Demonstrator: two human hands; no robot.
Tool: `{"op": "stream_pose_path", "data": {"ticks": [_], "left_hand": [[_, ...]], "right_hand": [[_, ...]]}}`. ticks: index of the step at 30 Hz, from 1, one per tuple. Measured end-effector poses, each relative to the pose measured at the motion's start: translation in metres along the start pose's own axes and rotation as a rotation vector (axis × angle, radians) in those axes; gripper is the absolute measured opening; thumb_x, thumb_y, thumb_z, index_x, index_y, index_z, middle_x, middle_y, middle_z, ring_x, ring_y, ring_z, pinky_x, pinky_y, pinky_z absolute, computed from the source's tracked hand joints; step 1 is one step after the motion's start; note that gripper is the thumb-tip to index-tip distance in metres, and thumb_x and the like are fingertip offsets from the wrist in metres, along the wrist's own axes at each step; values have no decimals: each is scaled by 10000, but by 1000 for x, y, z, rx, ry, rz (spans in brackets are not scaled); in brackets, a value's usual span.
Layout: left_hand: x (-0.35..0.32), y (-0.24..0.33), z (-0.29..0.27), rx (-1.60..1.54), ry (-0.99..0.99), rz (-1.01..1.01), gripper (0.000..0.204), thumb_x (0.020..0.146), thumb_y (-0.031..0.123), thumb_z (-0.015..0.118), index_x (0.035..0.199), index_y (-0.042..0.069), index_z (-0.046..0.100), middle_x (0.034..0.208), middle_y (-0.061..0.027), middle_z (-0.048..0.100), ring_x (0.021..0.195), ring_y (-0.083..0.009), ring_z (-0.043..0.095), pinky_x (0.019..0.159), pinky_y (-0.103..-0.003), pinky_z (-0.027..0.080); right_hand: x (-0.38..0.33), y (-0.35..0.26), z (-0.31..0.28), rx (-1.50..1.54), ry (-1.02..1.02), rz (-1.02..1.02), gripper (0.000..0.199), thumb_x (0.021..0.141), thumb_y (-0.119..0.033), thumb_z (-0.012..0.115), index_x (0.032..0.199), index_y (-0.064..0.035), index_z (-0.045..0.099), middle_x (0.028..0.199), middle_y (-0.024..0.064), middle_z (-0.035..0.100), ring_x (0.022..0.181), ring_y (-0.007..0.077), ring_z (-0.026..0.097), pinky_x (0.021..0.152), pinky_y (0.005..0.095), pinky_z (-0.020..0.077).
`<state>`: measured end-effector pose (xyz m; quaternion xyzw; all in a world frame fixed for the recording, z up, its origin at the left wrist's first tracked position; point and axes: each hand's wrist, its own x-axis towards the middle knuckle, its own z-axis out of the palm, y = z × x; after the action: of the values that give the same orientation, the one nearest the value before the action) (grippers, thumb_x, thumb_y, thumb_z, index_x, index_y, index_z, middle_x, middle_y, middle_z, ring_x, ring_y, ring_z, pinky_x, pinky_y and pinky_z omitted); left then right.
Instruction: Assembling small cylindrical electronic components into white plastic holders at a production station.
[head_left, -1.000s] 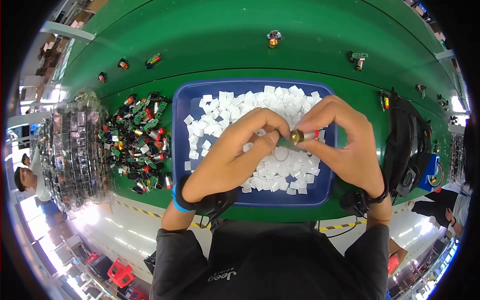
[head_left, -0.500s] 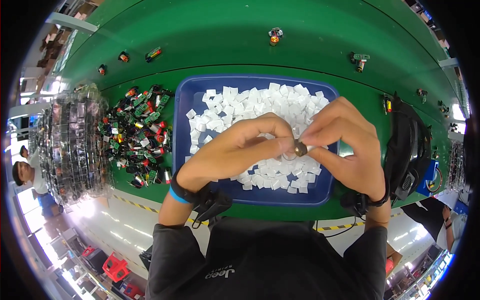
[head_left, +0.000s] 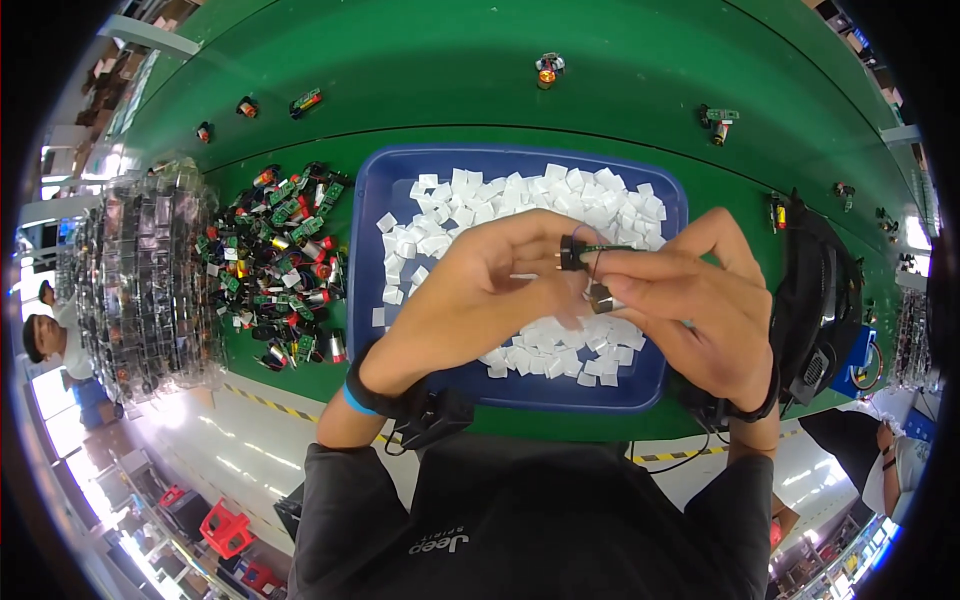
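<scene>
1. Right hand [head_left: 705, 315] – pinching a small wired assembly [head_left: 573, 254], its black round end pointing left.
2. Left hand [head_left: 490, 285] – half-curled right beside that black end; I cannot tell whether it grips it.
3. The assembly is above the blue tray [head_left: 378, 197], which sits by the surface's [head_left: 420, 80] near edge.
4. White square pieces [head_left: 540, 190] lie in the tray; a heap of wired parts [head_left: 285, 275] lies beyond its left edge.

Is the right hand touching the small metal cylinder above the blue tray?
Touching. The head view shows the right hand with its thumb and fingertips closed on the small metal cylinder.
</scene>
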<state>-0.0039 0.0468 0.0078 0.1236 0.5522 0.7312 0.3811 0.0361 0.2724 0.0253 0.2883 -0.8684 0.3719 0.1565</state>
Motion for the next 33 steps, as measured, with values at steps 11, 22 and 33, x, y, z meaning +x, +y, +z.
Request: {"op": "stream_pose_path", "data": {"ticks": [11, 22, 33], "left_hand": [[-1, -7, 2, 305, 94, 99, 365, 874, -90, 606, 1237, -59, 587, 1112, -126, 672, 913, -185, 695, 762, -314, 608], [-2, -1, 8, 65, 170, 285, 327, 898, -7, 715, 1199, -60, 597, 1153, -175, 688, 1003, -202, 691, 773, -316, 623], [1, -9, 11, 358, 213, 515, 414, 872, 27, 764, 1225, -96, 586, 1218, -259, 663, 1084, -288, 682, 906, -392, 582]], "right_hand": [[-1, -7, 4, -201, 34, -87, 329, 645, 31, 826, 958, -48, 764, 998, 57, 770, 853, 221, 616, 666, 283, 504], [5, -9, -13, 9, 236, 63, 262, 744, -47, 837, 967, -1, 707, 888, 86, 720, 827, 190, 629, 638, 271, 482], [-4, -3, 8, 407, 129, 266, 181, 838, -33, 781, 980, 41, 697, 768, 88, 691, 581, 100, 605, 515, 215, 429]]}}
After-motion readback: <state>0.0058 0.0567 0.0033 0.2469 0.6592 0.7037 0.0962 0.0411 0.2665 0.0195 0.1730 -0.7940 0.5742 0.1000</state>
